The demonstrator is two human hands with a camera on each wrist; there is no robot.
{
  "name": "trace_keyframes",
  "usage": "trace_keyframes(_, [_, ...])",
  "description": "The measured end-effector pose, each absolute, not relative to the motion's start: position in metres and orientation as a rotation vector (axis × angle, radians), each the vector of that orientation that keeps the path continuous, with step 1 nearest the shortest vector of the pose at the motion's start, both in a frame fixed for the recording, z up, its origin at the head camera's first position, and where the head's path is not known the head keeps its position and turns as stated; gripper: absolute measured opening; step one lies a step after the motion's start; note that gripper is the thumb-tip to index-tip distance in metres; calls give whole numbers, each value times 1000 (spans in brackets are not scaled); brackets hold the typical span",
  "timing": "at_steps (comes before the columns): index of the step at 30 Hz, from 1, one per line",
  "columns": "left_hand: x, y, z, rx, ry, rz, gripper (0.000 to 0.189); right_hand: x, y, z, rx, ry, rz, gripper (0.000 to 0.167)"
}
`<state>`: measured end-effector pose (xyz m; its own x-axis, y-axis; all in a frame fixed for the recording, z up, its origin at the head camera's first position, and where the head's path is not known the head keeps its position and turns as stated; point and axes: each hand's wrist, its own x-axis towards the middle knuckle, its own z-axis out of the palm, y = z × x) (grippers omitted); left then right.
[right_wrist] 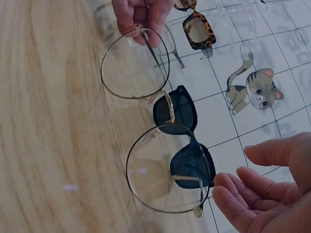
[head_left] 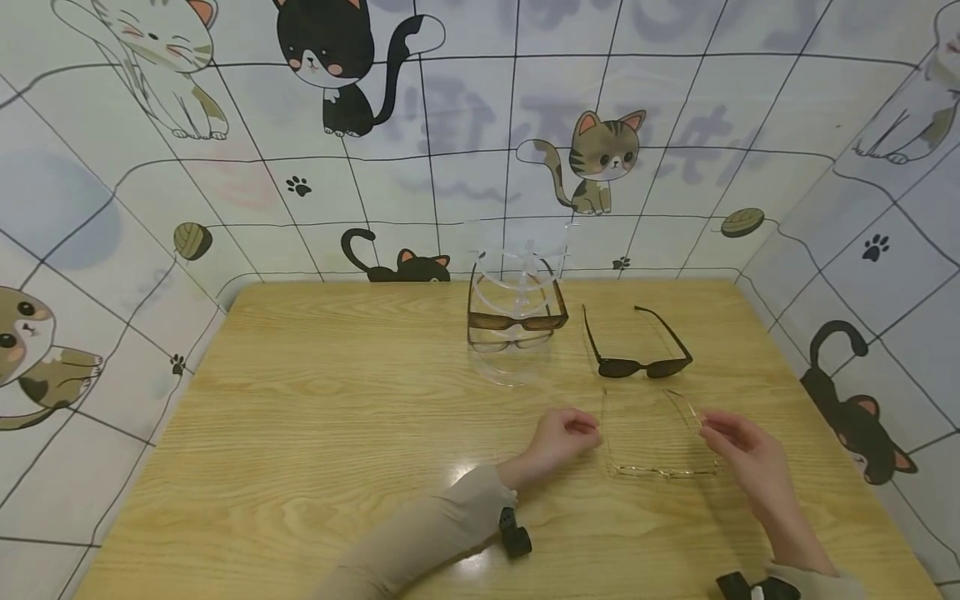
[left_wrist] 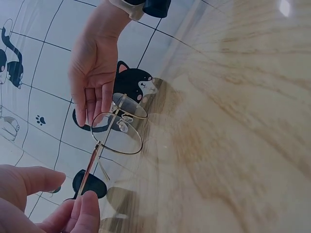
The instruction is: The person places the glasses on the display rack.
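Observation:
A pair of thin gold wire-rimmed glasses [head_left: 663,473] stands on the table, its temples unfolded and pointing to the back. At its left side is my left hand [head_left: 561,440]; the fingertips [left_wrist: 89,206] lie against the left temple, with the thumb apart from them. My right hand [head_left: 750,454] is beside the right temple, its thumb and fingers spread apart with nothing between them, as the right wrist view shows. Just behind the wire glasses lie black sunglasses [head_left: 621,367], also with unfolded temples.
Behind and left stands a clear display stand [head_left: 517,377] bearing brown tortoiseshell glasses [head_left: 487,321] and thin-framed glasses [head_left: 491,345]. The wooden table [head_left: 300,400] meets walls [head_left: 480,108] printed with cats on the back and both sides.

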<state>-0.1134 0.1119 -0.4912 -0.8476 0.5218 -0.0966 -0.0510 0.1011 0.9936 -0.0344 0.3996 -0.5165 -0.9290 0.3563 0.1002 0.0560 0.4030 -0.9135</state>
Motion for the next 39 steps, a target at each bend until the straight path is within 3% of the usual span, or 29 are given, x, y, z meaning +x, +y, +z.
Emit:
trace_keyframes(15, [-105, 124, -492, 371, 1978, 1771, 10, -25, 402, -505, -419, -2559, 1254, 31])
trace_keyframes(25, [-102, 131, -495, 268, 1856, 1835, 14, -18, 374, -464, -630, -2758, 1280, 40])
trace_keyframes(39, [-100, 130, -492, 207, 1781, 1860, 14, -17, 371, -460, -654, -2761, 1439, 43])
